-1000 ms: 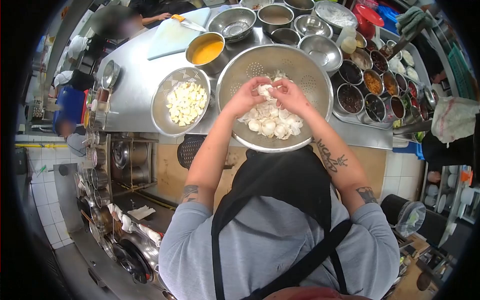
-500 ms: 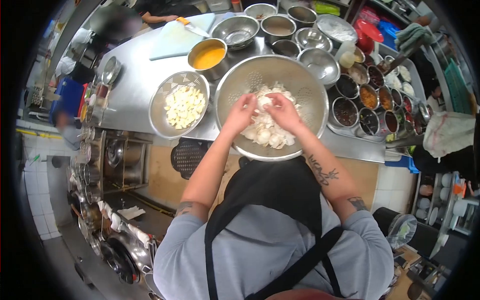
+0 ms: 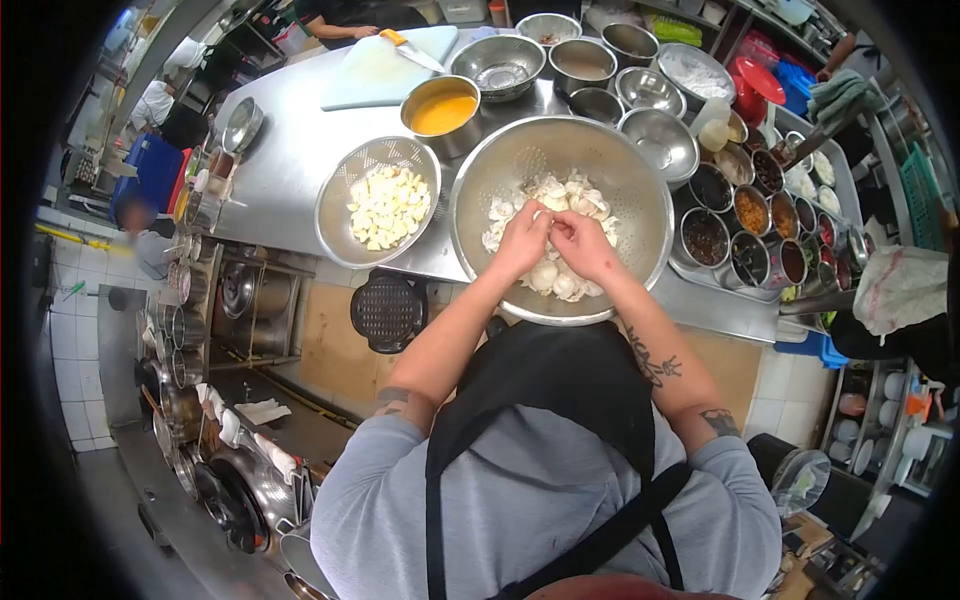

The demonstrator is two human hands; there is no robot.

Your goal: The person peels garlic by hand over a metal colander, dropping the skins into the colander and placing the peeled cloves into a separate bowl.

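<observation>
1. A stainless steel worktable (image 3: 285,130) runs across a busy kitchen, with a cutting board (image 3: 362,85) and a knife (image 3: 413,52) on its far side.
2. The unpeeled garlic (image 3: 563,284) lies inside a large perforated colander (image 3: 484,165) at the table's near edge, among loose papery skins. Just beside it, a smaller colander (image 3: 331,215) holds pale peeled cloves (image 3: 388,207).
3. The left hand (image 3: 521,244) and right hand (image 3: 584,246) meet over the garlic, fingers curled inward and tips together. They appear to pinch a small garlic piece, mostly hidden by the fingers; I cannot tell whether it is a bulb or a clove.
4. The garlic should be light: firm inside, wrapped in dry, brittle skin that slides and flakes under pressure. A whole bulb is best taken around its widest part, with the thumbs near a seam between cloves, where it should part most easily.
5. A bare clove is likely smooth and a little sticky or slippery, and a hard squeeze could bruise it or make it shoot out. Its broad sides offer a steadier hold than the narrow tip.
</observation>
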